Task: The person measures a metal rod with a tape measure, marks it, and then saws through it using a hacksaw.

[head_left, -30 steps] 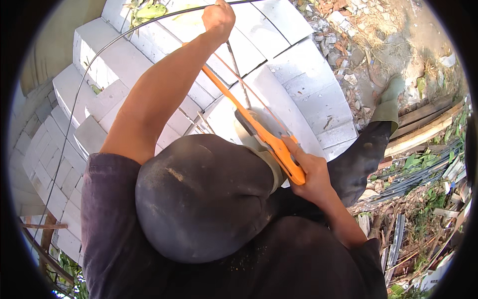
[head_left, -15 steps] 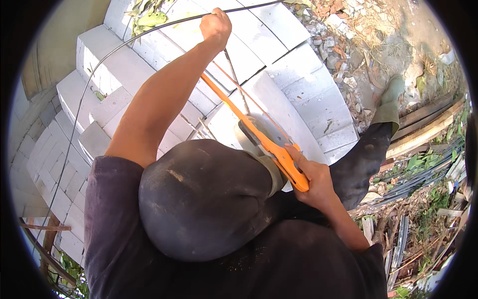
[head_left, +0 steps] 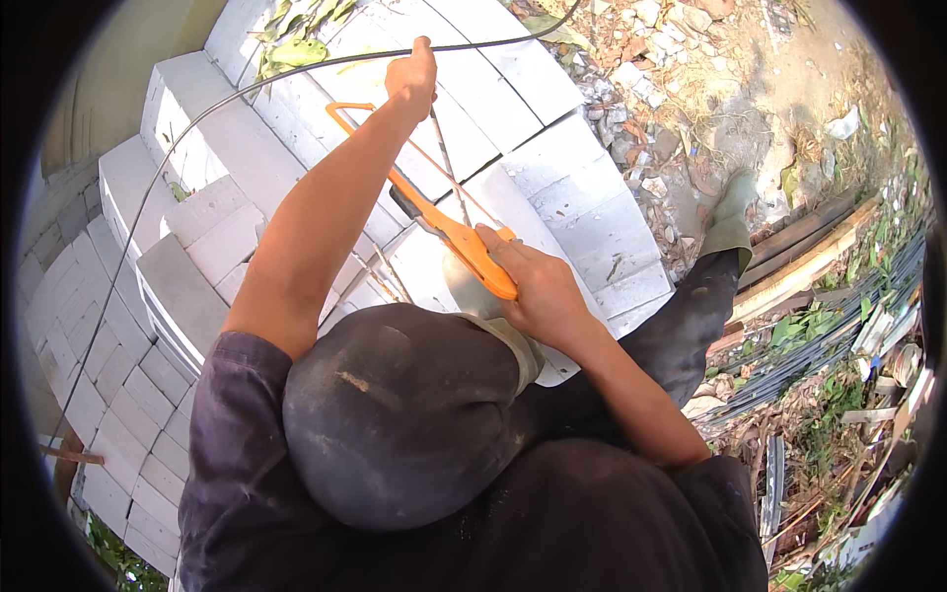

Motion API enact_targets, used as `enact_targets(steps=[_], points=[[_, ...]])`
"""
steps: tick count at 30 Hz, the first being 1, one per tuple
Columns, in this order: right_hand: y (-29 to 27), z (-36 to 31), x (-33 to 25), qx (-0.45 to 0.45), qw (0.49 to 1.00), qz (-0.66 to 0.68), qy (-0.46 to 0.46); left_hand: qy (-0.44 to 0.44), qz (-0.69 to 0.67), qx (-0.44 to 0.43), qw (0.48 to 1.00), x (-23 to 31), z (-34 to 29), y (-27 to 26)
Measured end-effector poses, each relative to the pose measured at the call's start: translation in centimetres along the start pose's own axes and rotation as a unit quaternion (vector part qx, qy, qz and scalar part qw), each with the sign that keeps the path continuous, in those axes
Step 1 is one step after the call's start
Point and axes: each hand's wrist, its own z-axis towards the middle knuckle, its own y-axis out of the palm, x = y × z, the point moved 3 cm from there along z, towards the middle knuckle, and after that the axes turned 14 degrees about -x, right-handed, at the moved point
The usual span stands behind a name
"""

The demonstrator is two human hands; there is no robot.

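Observation:
My right hand (head_left: 543, 291) is closed round the handle of an orange hacksaw (head_left: 444, 222). The saw slants away to the upper left, and its front end shows beyond my left forearm. Its thin blade crosses a slender rod (head_left: 443, 148) over the pale blocks. My left hand (head_left: 412, 77) is closed on the rod's far end. A long dark cable (head_left: 326, 62) passes right at that hand; whether the fingers touch it I cannot tell. The rod's near end is lost behind the saw, close to my boot (head_left: 528, 355), beside my bent knee.
Stacked pale blocks (head_left: 582, 168) lie under and left of my arms, stepped at the left. Green leaves (head_left: 296, 51) rest on them. At right are my other boot (head_left: 730, 212), rubble, wooden planks (head_left: 809, 257) and a bundle of thin dark rods (head_left: 789, 365).
The hacksaw and my right hand have moved away from me, toward the upper left, so the saw's front end now shows past my left forearm. My left hand keeps its grip. The view has shifted slightly.

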Motion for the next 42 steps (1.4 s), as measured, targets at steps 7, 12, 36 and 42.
enact_targets(steps=[7,12,36,42], points=[[-1.9,-5.6,-2.0,-0.048,0.99,0.058,0.121,-0.037,0.028,0.027,0.999,-0.5,0.2,2.7],[-3.6,-11.9,-3.9,-0.035,0.993,0.048,0.106,0.007,0.094,-0.015,0.995,-2.3,2.3,0.6],[-3.1,-9.6,-2.4,-0.052,0.991,0.072,0.101,-0.041,0.081,0.048,0.995,-2.9,3.6,1.0],[-2.4,-8.0,-0.3,-0.066,0.992,0.042,0.103,0.354,0.793,0.095,0.487,-10.7,10.3,1.0]])
